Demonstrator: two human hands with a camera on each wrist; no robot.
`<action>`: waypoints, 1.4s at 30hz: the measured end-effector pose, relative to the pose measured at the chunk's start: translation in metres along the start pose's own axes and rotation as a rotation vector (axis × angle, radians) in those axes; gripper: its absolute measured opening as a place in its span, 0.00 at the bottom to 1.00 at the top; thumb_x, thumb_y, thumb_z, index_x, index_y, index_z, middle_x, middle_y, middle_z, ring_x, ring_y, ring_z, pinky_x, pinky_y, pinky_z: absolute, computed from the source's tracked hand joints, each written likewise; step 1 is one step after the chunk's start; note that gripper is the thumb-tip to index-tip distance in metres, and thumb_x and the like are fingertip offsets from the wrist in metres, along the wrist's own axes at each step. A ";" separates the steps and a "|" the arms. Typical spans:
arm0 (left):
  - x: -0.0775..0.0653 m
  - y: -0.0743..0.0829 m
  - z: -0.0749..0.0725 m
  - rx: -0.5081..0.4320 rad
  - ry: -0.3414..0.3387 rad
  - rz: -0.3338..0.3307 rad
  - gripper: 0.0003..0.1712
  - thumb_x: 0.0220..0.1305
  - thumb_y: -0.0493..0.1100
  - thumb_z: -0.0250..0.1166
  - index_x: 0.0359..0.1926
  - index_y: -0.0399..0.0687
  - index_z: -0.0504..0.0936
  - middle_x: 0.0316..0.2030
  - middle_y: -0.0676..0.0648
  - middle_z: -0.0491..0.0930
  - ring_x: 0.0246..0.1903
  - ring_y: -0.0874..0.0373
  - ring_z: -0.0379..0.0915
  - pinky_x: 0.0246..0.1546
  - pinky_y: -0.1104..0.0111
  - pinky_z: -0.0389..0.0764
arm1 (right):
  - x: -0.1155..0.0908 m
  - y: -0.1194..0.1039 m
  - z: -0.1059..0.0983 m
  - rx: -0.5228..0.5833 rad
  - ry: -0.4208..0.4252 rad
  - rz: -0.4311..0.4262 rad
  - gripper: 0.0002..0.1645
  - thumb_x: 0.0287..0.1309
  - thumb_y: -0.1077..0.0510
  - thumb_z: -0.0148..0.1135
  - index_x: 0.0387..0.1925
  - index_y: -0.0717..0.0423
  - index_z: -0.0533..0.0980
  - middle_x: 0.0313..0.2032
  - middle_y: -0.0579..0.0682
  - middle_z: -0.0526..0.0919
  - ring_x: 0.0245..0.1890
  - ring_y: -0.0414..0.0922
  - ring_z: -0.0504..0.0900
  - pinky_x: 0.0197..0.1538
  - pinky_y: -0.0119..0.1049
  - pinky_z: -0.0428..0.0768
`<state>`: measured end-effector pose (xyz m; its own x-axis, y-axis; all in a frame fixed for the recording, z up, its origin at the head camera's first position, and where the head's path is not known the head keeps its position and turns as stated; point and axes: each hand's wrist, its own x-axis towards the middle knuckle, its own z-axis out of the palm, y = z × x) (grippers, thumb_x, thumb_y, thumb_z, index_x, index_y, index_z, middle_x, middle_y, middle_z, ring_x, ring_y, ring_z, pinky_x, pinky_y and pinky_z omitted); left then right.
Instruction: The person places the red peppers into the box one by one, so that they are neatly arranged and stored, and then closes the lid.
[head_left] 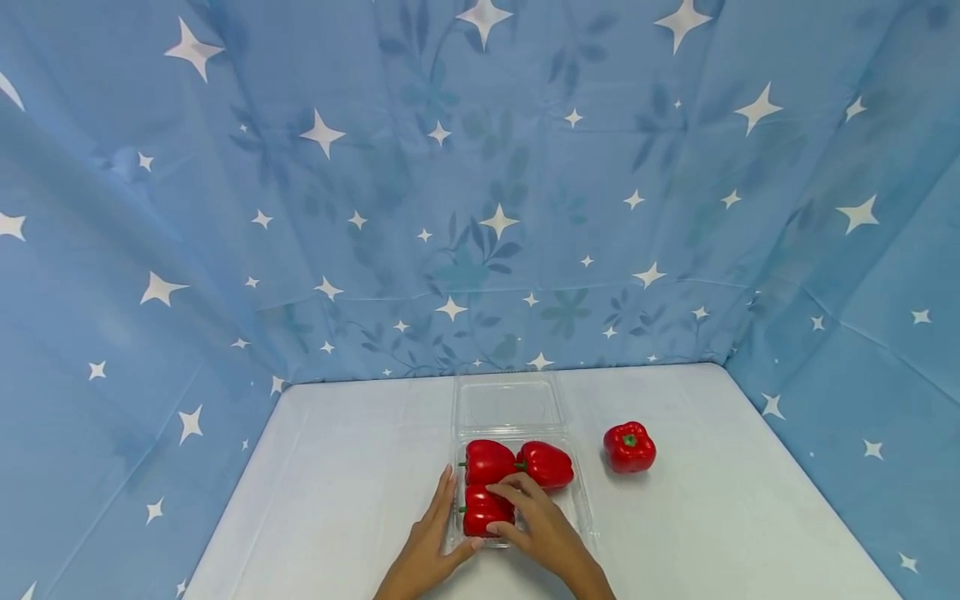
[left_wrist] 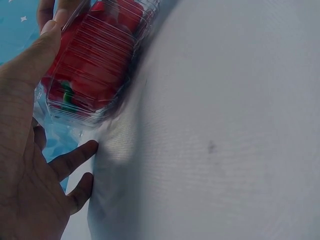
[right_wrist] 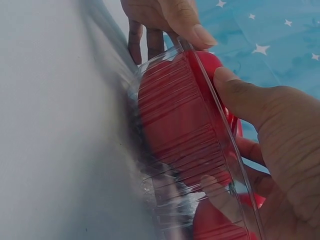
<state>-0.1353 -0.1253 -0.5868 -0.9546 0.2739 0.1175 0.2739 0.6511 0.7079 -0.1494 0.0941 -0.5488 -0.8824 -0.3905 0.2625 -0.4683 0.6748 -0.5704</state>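
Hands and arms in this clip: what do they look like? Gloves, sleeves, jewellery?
Left hand and right hand are both bare, with slim fingers. No gloves, rings, bracelets or sleeves show; the head view cuts off just past the wrists, so clothing higher up can't be told.

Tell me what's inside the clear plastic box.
Three red peppers lie in the box. The right grip covers part of the front one; what's beneath them is hidden from above.
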 end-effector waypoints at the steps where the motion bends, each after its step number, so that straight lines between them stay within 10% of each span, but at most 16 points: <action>1: 0.000 0.000 0.000 0.001 -0.002 -0.003 0.56 0.60 0.67 0.61 0.78 0.54 0.42 0.78 0.49 0.40 0.70 0.38 0.55 0.56 0.40 0.74 | 0.000 0.000 0.000 0.000 -0.001 0.001 0.30 0.52 0.38 0.69 0.56 0.42 0.78 0.48 0.41 0.77 0.51 0.43 0.81 0.54 0.45 0.82; 17: -0.001 -0.001 0.000 -0.006 0.015 0.016 0.56 0.59 0.66 0.62 0.78 0.54 0.44 0.78 0.49 0.43 0.70 0.38 0.57 0.54 0.39 0.74 | -0.006 0.007 -0.008 0.018 0.121 -0.023 0.21 0.52 0.48 0.73 0.49 0.45 0.82 0.45 0.38 0.81 0.46 0.38 0.82 0.51 0.40 0.84; 34: 0.001 0.001 0.000 -0.021 -0.060 -0.078 0.58 0.57 0.72 0.60 0.78 0.59 0.40 0.79 0.52 0.39 0.73 0.39 0.51 0.55 0.34 0.70 | -0.004 0.037 -0.050 0.022 0.751 0.009 0.25 0.44 0.68 0.75 0.48 0.56 0.81 0.52 0.53 0.78 0.53 0.45 0.76 0.53 0.09 0.69; 39: 0.002 0.001 0.000 -0.024 -0.070 -0.093 0.58 0.57 0.73 0.59 0.78 0.60 0.40 0.79 0.53 0.38 0.73 0.41 0.50 0.56 0.37 0.71 | -0.009 0.052 -0.062 -0.028 0.809 0.129 0.34 0.43 0.67 0.76 0.56 0.61 0.76 0.59 0.59 0.72 0.62 0.48 0.67 0.60 0.13 0.63; 42: 0.002 0.000 0.000 -0.028 -0.064 -0.086 0.58 0.58 0.72 0.59 0.78 0.59 0.41 0.79 0.53 0.38 0.73 0.40 0.50 0.55 0.35 0.70 | -0.011 0.059 -0.069 -0.061 0.851 0.214 0.41 0.41 0.66 0.77 0.60 0.62 0.72 0.63 0.61 0.69 0.65 0.52 0.64 0.61 0.36 0.77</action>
<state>-0.1370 -0.1244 -0.5867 -0.9647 0.2631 0.0115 0.1872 0.6543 0.7327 -0.1703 0.1815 -0.5321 -0.6744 0.3313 0.6598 -0.2691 0.7219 -0.6376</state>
